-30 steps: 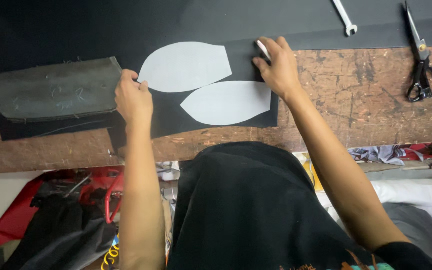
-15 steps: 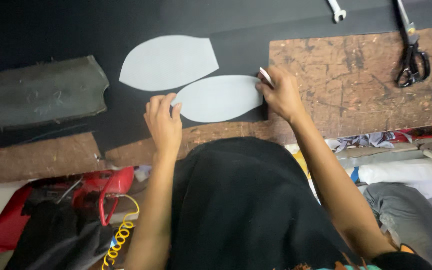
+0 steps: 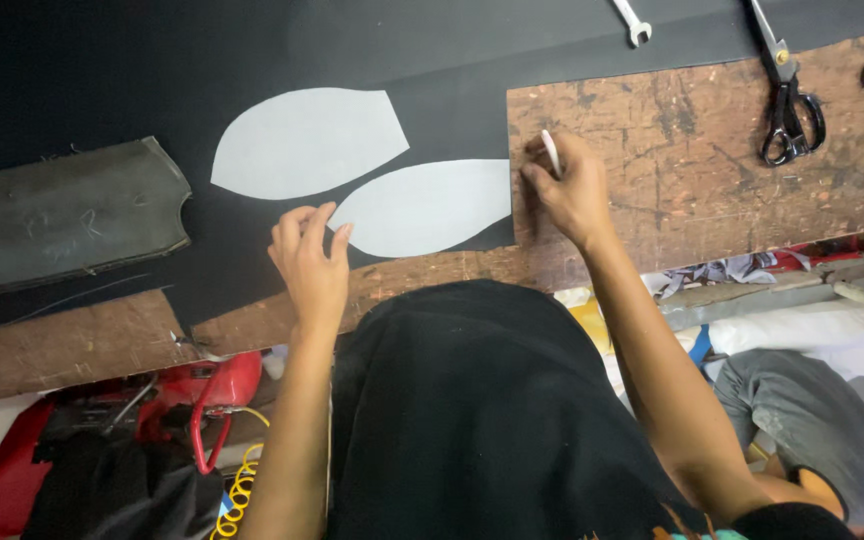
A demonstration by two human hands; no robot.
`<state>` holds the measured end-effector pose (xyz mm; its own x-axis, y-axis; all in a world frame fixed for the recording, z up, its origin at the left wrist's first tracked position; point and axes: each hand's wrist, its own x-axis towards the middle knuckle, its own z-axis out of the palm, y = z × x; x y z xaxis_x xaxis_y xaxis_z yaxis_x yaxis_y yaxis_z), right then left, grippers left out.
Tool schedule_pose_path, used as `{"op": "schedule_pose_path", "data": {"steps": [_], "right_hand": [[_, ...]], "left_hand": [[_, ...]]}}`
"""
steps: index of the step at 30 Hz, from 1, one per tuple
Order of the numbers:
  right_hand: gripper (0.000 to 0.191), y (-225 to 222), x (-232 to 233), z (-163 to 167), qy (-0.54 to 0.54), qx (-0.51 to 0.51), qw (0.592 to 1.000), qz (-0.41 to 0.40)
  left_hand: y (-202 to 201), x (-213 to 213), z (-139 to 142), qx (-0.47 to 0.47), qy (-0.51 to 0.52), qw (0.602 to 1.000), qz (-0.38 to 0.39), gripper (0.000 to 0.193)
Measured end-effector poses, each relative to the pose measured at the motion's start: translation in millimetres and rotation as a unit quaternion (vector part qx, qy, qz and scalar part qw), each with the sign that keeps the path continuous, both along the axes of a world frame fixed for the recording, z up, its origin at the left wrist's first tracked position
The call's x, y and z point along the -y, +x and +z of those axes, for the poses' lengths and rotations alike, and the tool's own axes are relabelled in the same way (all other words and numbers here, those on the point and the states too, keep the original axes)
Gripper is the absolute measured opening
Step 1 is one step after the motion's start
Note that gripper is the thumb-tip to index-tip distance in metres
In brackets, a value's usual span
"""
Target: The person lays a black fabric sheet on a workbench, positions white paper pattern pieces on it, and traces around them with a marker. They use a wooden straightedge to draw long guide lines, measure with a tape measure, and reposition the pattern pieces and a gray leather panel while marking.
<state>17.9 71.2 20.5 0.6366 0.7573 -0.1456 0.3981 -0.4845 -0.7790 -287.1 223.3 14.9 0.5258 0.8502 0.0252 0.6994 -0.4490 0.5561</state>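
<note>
At the far left a dark stitched piece (image 3: 62, 215) lies on the black sheet (image 3: 252, 50), untouched. My left hand (image 3: 310, 262) has come off that side over the last second and now rests with fingers loosely spread, gripping nothing, its fingertips at the pointed left end of the lower of 2 pale paper patterns (image 3: 422, 207); the upper pattern (image 3: 307, 142) sits just above it. My right hand (image 3: 567, 190) has slid down to the lower pattern's blunt right end, pinching a white chalk sliver (image 3: 550, 152) at the sheet's edge on the scarred wooden worktop (image 3: 692, 140). I judge both hands have settled on this pattern. Scissors (image 3: 787, 95) lie well apart.
</note>
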Motion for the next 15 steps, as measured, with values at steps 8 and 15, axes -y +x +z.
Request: {"op": "schedule_pose_path", "data": {"steps": [8,15], "right_hand": [[0.041,-5,5,9,-0.030,0.082,0.991,0.100],[0.039,-12,5,7,-0.040,0.070,0.989,0.120]], "left_hand": [[0,6,3,0.009,0.002,1.000,-0.005,0.039],[-3,10,-2,0.023,0.019,0.999,0.012,0.036]]}}
